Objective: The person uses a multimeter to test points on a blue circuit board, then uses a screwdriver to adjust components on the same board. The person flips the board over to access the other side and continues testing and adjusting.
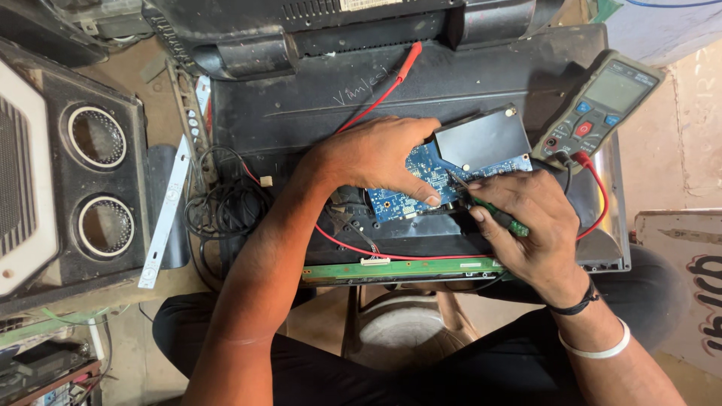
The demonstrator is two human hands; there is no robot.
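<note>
A blue circuit board (421,180) with a dark metal shield (481,139) lies on the black back panel of a flat screen set (301,105). My left hand (380,154) presses down on the board's left part, thumb on its lower edge. My right hand (530,225) grips a green-handled screwdriver (496,214), its tip touching the board near the shield's lower edge. A red lead (376,98) runs under my left hand.
A grey multimeter (602,105) lies at the upper right with red and black leads plugged in. A long green strip board (398,269) lies along the set's near edge. A speaker box (83,173) stands at the left beside tangled black cables (226,207) and a white strip (165,214).
</note>
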